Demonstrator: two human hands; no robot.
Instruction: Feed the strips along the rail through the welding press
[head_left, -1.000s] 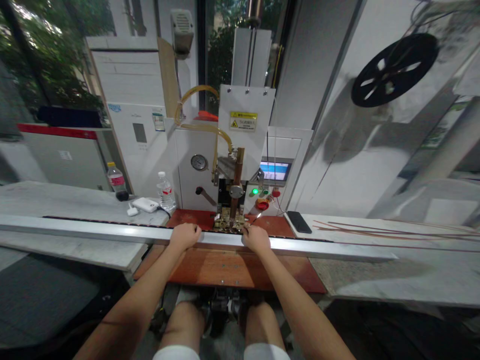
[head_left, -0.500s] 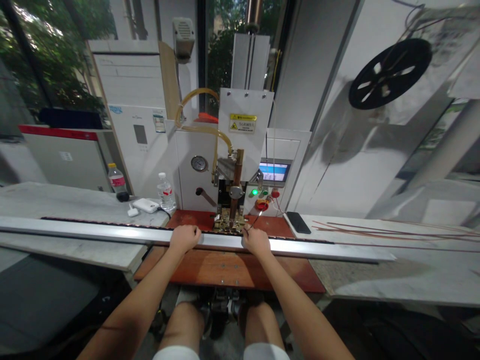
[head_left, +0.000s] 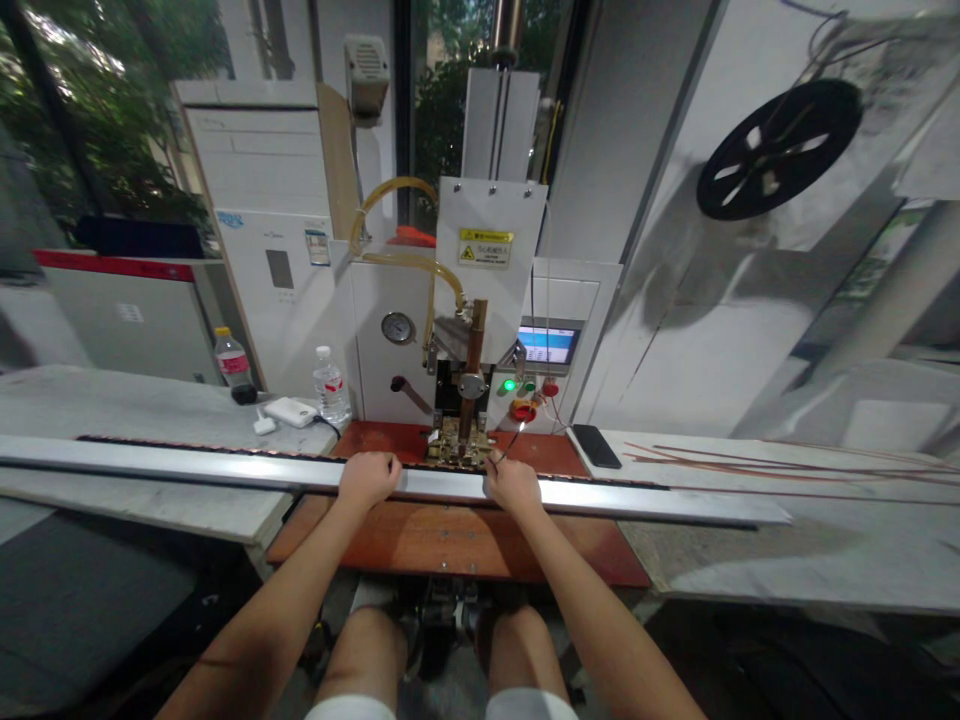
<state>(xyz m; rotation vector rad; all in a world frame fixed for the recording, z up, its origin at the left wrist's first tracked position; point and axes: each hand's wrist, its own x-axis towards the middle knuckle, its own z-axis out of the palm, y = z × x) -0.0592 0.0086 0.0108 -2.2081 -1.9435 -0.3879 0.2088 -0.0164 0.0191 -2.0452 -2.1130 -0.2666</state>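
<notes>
A long silver metal bar (head_left: 210,467) lies across the bench before me, a dark strip with copper-coloured marks (head_left: 135,443) running along its far edge. Closed over this bar is my left hand (head_left: 369,480), its fingertips curled on the far side and partly hidden. My right hand (head_left: 515,484) rests at the bar as well, pinching a thin rod-like tool (head_left: 513,437) that slants up to a bright tip; its exact kind I cannot make out. Between and just beyond both hands sits the brass-coloured fixture (head_left: 448,440) of a white press machine (head_left: 491,215).
Left on the bench stand a cola bottle (head_left: 235,368), a clear water bottle (head_left: 330,385) and a white charger (head_left: 291,411). To the right lie a phone (head_left: 596,446) and several copper-coloured rods (head_left: 720,456). A lit screen (head_left: 550,342) and buttons face me. A black reel (head_left: 780,150) hangs upper right.
</notes>
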